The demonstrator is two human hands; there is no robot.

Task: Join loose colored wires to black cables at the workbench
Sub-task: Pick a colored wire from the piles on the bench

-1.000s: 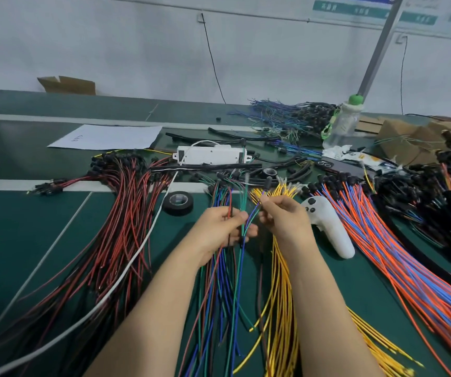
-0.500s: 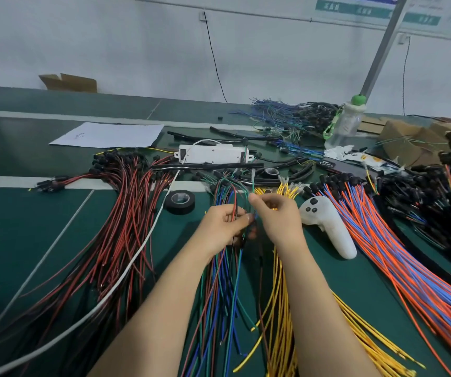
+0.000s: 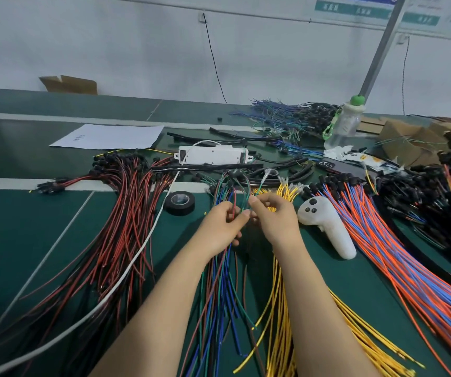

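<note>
Colored wires (image 3: 220, 281): thin blue, green and red insulated strands in a loose bundle. They lie on the green workbench mat (image 3: 15, 227) between the forearms, with their far ends at the hands. Judged light, limp and slightly springy, with slick sleeving and tips that bend easily. Best taken near the tip, one strand at a time.

Left hand (image 3: 220, 225): fingers curled round several strands of the colored wires.

Right hand (image 3: 277, 217): thumb and forefinger pinching a green strand of the same bundle, fingertips meeting the left hand's.

Black cables (image 3: 298, 171): sleeved and stiffer-looking, heaped just behind the hands.

Yellow wires (image 3: 278, 308): bundle under the right forearm.

Orange and blue wires (image 3: 382, 240): black-capped, fanned out to the right.

Red and black wires (image 3: 115, 240): spread to the left.

Containers:
- Clear plastic bottle with green cap (image 3: 344, 123): upright at rear right, contents cannot be told.
- Brown cardboard boxes (image 3: 409, 137): beside the bottle, contents hidden.
- Open cardboard box (image 3: 69, 84): far left by the wall, interior not visible.

Sundries: black tape roll (image 3: 179, 203); white handheld controller (image 3: 327, 227).
</note>
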